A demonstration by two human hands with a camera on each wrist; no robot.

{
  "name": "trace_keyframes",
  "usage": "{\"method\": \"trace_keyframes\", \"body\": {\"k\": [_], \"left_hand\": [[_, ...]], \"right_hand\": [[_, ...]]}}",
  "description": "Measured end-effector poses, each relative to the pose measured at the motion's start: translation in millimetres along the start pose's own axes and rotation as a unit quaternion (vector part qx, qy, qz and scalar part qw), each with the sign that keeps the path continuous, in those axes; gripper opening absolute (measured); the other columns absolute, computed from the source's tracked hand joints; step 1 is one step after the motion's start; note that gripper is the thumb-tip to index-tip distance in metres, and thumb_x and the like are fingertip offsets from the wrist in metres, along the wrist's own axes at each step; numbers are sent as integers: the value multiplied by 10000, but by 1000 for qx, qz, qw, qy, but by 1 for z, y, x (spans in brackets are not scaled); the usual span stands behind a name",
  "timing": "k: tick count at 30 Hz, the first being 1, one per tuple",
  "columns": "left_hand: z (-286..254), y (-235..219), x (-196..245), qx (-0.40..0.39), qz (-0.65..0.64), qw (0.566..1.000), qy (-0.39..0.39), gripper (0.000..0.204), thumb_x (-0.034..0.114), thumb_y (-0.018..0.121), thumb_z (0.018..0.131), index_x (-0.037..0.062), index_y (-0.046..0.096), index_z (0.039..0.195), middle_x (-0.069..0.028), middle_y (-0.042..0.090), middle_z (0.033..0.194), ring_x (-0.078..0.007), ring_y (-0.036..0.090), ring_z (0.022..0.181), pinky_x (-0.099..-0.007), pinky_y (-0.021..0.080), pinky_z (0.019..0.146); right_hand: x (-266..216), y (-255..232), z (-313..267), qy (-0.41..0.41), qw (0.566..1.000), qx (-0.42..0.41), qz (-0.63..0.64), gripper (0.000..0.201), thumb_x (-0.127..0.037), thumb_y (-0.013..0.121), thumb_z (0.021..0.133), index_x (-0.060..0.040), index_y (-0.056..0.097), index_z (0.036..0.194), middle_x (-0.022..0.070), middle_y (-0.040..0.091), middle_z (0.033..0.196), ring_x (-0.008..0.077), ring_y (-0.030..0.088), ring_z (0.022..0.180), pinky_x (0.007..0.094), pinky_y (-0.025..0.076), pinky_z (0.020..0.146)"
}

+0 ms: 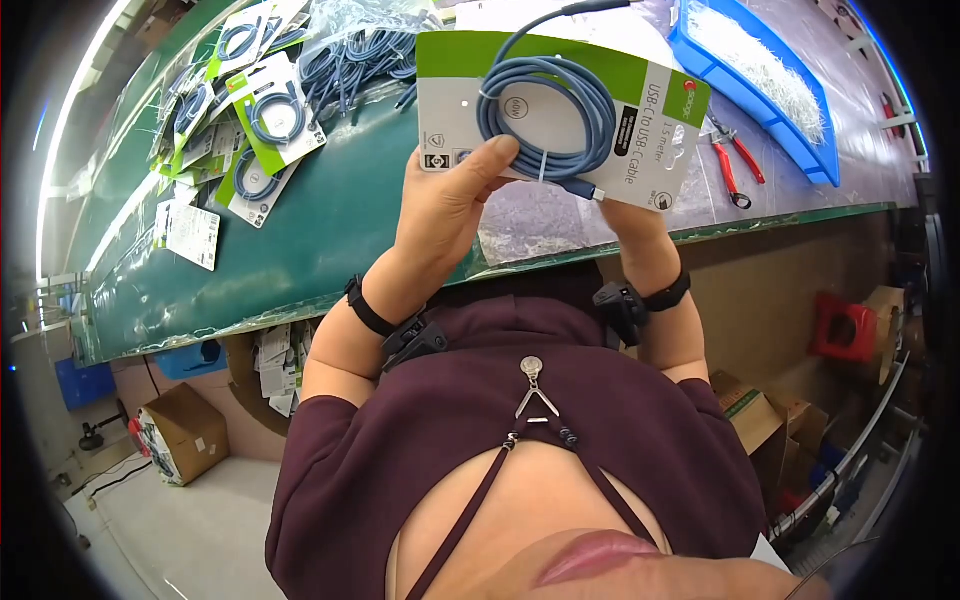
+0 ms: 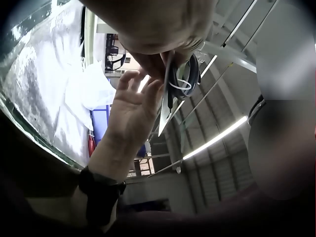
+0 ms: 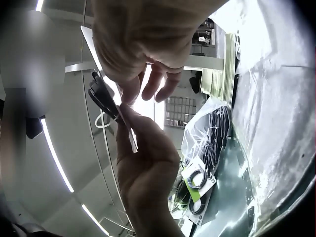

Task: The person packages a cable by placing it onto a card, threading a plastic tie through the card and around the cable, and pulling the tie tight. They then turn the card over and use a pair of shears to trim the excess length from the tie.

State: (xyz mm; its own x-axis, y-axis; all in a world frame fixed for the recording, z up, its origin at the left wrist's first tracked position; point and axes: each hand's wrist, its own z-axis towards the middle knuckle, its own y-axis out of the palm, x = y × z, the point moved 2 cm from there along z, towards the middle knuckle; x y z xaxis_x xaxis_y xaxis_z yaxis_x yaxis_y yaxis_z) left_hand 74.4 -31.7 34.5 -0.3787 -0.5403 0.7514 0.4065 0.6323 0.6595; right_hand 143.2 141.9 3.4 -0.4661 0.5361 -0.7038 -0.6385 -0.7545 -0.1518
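A carded blue cable pack [image 1: 660,130] faces up in the head view, its coil [image 1: 598,110] bound with white ties. My left hand [image 1: 445,205] pinches the card's lower left edge, thumb on the front beside the coil; in the right wrist view this hand [image 3: 148,168] grips it from below. My right hand [image 1: 640,235] is partly hidden behind the card's right part. Its fingers hang loosely bent near the card's back in the left wrist view, where the hand [image 2: 131,108] shows palm and fingers; whether a fingertip touches the card is unclear.
Several carded cables [image 1: 275,115] lie piled at the table's left, beside a bundle of loose cables [image 1: 360,65] under clear plastic. Red-handled pliers [image 1: 728,170] and a blue tray [image 1: 820,150] of white strands are at the right. The green table edge [image 1: 300,315] runs before the body.
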Motion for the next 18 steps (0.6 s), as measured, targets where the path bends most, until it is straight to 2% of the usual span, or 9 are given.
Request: {"method": "trace_keyframes", "body": {"k": [3, 8, 11, 12, 15, 16, 18], "left_hand": [[-2, -1, -2, 12, 0, 1000, -5, 287, 2, 658, 839, 15, 560, 1109, -71, 643, 970, -161, 653, 833, -310, 558, 735], [1, -5, -1, -9, -21, 1000, -3, 299, 13, 659, 842, 12, 553, 1122, -83, 646, 990, -174, 657, 869, -330, 564, 768], [-2, -2, 5, -14, -1, 1000, -4, 300, 21, 653, 849, 11, 550, 1130, -90, 645, 1002, -182, 656, 888, -343, 564, 788], [-2, -1, 7, -15, 8, 1000, -1, 300, 24, 651, 852, 10, 548, 1134, -94, 645, 1008, -187, 656, 898, -350, 564, 798], [0, -1, 6, -34, -9, 999, -22, 303, 33, 642, 861, 8, 543, 1146, -101, 639, 1034, -197, 648, 929, -360, 557, 826], [1, -1, 5, -43, -18, 998, -30, 304, 37, 637, 866, 7, 540, 1152, -105, 636, 1047, -202, 644, 944, -365, 553, 840], [4, -7, 0, -33, -28, 998, -34, 310, 49, 635, 871, 6, 535, 1160, -109, 630, 1063, -207, 639, 961, -367, 549, 849]], "right_hand": [[10, 11, -4, -32, 994, -88, -54, 318, -4, 623, 795, 3, 600, 1112, 143, 616, 1035, 277, 589, 1001, 358, 469, 855], [8, 15, -8, -70, 991, -74, -86, 463, -26, 716, 763, -1, 544, 1192, 123, 595, 1153, 240, 584, 1039, 343, 479, 881], [33, 14, -8, -175, 968, -115, -136, 433, -28, 708, 765, 7, 560, 1170, 129, 594, 1155, 262, 585, 1047, 353, 478, 881], [31, 14, -7, -176, 968, -114, -137, 433, -28, 708, 765, 7, 560, 1170, 129, 594, 1155, 262, 585, 1047, 353, 478, 881], [23, 17, -6, -192, 948, -76, -243, 427, -40, 713, 762, -3, 572, 1163, 135, 594, 1153, 284, 584, 1049, 371, 470, 892], [24, 17, -5, -193, 948, -74, -242, 427, -40, 713, 762, -3, 572, 1163, 135, 594, 1153, 284, 584, 1049, 371, 470, 892], [26, 16, -8, -244, 908, -66, -333, 447, -52, 723, 749, -13, 573, 1169, 139, 595, 1150, 297, 580, 1049, 383, 461, 905]]}}
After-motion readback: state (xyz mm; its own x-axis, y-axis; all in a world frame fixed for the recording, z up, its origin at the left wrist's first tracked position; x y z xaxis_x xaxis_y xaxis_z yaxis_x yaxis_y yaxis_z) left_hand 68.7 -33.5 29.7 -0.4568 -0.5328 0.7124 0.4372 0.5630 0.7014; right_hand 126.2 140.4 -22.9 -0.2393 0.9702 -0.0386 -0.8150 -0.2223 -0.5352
